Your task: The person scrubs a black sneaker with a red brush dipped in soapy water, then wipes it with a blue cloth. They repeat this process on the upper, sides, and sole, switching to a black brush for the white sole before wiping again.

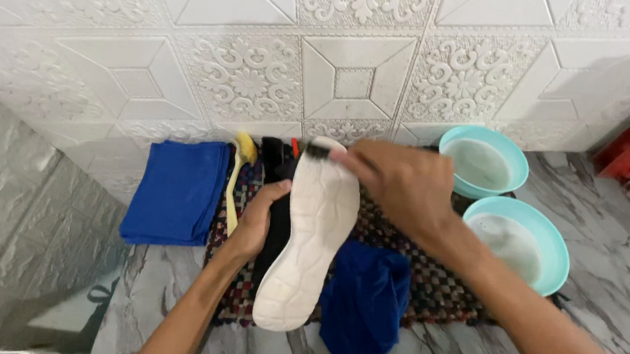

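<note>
The step in hand looks like scrubbing a shoe's sole: the shoe (307,238), black with a white sole, is held sole-up over a checked mat (436,281) on the marble counter (616,252). The left hand (258,222) is clamped on the shoe's side, thumb on the sole's edge, steadying it. The right hand (399,185) is closed on a small dark brush (317,152) whose bristles touch the sole at the toe end, far from the person. A crumpled blue cloth (364,301) lies just right of the shoe, a folded blue towel (177,191) well left of it, and a yellow-handled brush (236,177) between towel and shoe. Two teal bowls (513,238) of cloudy water stand right of the shoe. The next stroke seems to call for a firm left-hand hold while the brush works down the sole toward the heel, which is nearest the person.
</note>
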